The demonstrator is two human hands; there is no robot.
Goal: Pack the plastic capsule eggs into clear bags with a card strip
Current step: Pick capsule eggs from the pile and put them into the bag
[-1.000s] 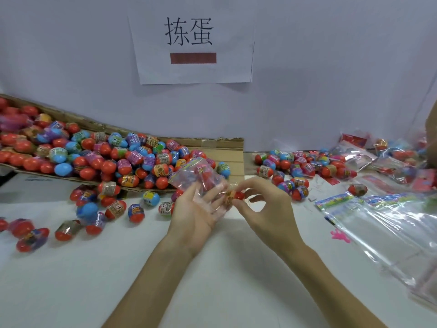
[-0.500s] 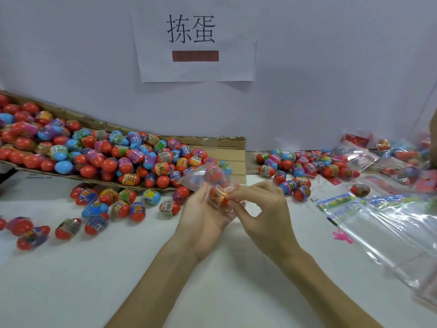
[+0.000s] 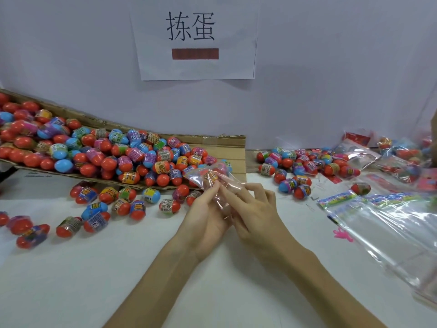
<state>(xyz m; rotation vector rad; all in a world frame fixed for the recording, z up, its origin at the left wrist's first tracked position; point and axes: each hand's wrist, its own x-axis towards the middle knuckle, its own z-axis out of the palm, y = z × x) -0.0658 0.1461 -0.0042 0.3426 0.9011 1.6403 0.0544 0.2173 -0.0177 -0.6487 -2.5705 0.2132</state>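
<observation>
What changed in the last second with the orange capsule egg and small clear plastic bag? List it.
The right hand pushed the orange capsule egg through the mouth of the small clear plastic bag and let go; the egg now sits inside, at the far end. The left hand kept gripping the bag. The cardboard tray of eggs and the stack of empty bags stayed put.

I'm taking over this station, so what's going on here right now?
A person is packing capsule eggs. The left hand and right hand together hold a small clear bag with a few eggs already inside, fingers pinching its open end. More eggs fill the cardboard tray on the left; empty bags lie on the right.
</observation>
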